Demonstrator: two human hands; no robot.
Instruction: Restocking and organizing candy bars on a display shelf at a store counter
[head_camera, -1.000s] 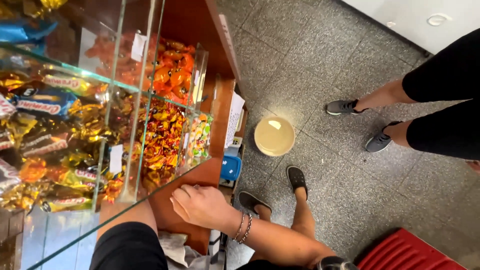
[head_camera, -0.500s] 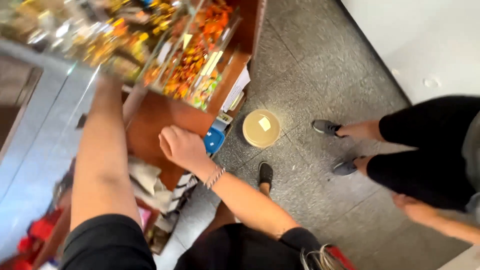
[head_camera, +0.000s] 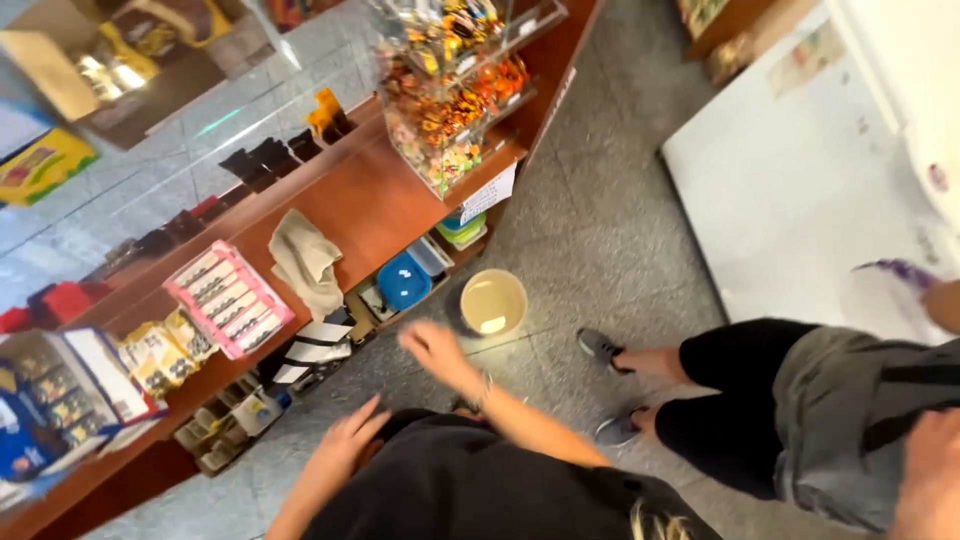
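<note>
Motion blurs your right hand (head_camera: 432, 347), yet its fingers look spread and empty, near the bucket (head_camera: 493, 302). Your left hand (head_camera: 345, 442) is open, holding nothing.

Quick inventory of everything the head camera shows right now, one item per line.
Counter: one, reddish-brown wood, upper left.
Sweets display: one, clear, with orange and yellow sweets, on counter end.
Cloth: one, beige, on counter.
Pink box: one, on counter beside cloth.
Snack packets: several, yellow, counter left.
Blue tub: one, shelf under counter.
Bucket: one, cream, on grey floor.
White cabinet: one, right.
Other person: one, black leggings, grey shoes, right.
Left hand: empty, low, near under-counter shelf.
Right hand: blurred, empty, near bucket.
</note>
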